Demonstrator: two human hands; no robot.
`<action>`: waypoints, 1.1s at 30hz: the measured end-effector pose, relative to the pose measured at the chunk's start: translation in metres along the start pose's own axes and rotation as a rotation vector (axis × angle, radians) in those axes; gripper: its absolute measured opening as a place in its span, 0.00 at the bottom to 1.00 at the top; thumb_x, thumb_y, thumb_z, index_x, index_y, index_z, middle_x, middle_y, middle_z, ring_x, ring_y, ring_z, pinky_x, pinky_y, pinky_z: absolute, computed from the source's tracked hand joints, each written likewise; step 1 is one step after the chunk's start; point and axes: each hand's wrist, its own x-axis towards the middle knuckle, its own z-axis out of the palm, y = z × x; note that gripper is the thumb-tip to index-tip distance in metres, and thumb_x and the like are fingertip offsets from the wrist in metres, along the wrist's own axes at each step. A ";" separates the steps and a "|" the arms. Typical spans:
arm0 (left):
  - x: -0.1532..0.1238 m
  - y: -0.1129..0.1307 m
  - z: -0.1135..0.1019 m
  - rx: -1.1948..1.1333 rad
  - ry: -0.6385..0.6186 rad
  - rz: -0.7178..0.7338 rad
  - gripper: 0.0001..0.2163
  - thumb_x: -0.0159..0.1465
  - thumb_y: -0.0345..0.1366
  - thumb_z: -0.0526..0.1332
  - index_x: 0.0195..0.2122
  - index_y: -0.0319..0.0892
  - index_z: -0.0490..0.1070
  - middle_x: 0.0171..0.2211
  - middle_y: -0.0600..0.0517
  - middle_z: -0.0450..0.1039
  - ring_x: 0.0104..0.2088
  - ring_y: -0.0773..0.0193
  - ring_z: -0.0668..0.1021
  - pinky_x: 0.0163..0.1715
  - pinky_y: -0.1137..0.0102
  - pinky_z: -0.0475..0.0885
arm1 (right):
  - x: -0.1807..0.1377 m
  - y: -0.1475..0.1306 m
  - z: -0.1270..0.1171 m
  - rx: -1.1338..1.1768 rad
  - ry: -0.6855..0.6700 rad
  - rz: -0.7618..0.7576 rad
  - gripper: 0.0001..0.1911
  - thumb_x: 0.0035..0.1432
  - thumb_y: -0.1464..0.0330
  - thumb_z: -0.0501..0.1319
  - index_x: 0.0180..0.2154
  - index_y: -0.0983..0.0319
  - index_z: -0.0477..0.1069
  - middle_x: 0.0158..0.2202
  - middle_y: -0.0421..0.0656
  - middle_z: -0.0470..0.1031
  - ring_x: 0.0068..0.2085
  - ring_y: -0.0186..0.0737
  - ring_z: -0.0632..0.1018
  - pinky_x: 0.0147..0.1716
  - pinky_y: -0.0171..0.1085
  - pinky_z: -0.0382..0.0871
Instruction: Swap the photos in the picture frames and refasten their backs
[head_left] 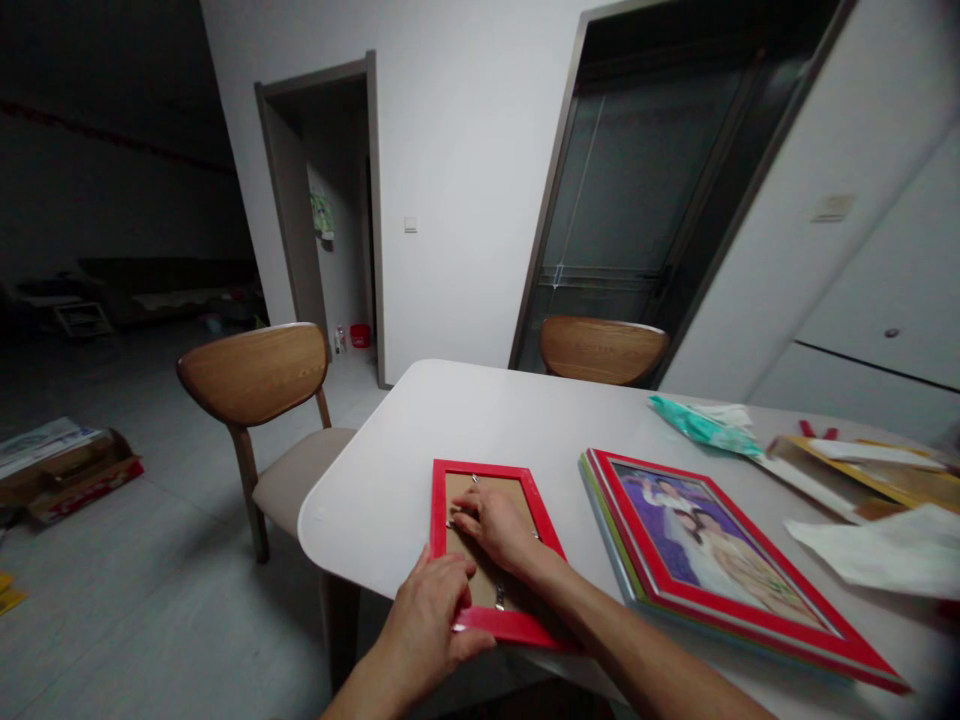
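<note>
A small red picture frame lies face down on the white table, its brown backing board showing. Small metal clips sit along its inner edges; one clip is plain at the near end. My left hand grips the frame's near left corner, thumb along the near edge and fingers on the left side. Reaching across the board, my right hand has bent fingers pressed together near the left inner edge. What lies under those fingertips is mostly hidden.
To the right is a stack of larger frames, topped by a red framed wedding photo. Beyond it lie a teal packet, white paper and yellow-edged packaging. Wooden chairs stand left and behind; an open carton rests on the floor.
</note>
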 end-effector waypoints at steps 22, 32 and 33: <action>-0.003 0.012 -0.003 0.057 -0.024 -0.058 0.15 0.44 0.32 0.65 0.34 0.40 0.67 0.45 0.45 0.69 0.48 0.54 0.68 0.53 0.54 0.52 | 0.034 0.036 -0.007 -0.078 0.181 0.396 0.10 0.50 0.67 0.53 0.26 0.65 0.70 0.27 0.47 0.74 0.29 0.36 0.72 0.27 0.32 0.58; 0.006 0.023 -0.003 0.143 -0.059 -0.052 0.15 0.45 0.30 0.64 0.36 0.41 0.66 0.48 0.41 0.66 0.50 0.48 0.66 0.51 0.46 0.51 | -0.017 0.050 -0.043 0.356 0.418 0.372 0.19 0.50 0.62 0.51 0.40 0.66 0.68 0.39 0.50 0.72 0.39 0.40 0.72 0.38 0.37 0.64; 0.007 0.022 -0.006 0.114 -0.020 -0.043 0.14 0.46 0.29 0.63 0.35 0.42 0.66 0.48 0.41 0.67 0.49 0.49 0.67 0.50 0.46 0.52 | -0.026 0.050 -0.044 0.409 0.455 0.405 0.21 0.51 0.60 0.48 0.42 0.66 0.66 0.41 0.51 0.71 0.39 0.40 0.73 0.37 0.38 0.65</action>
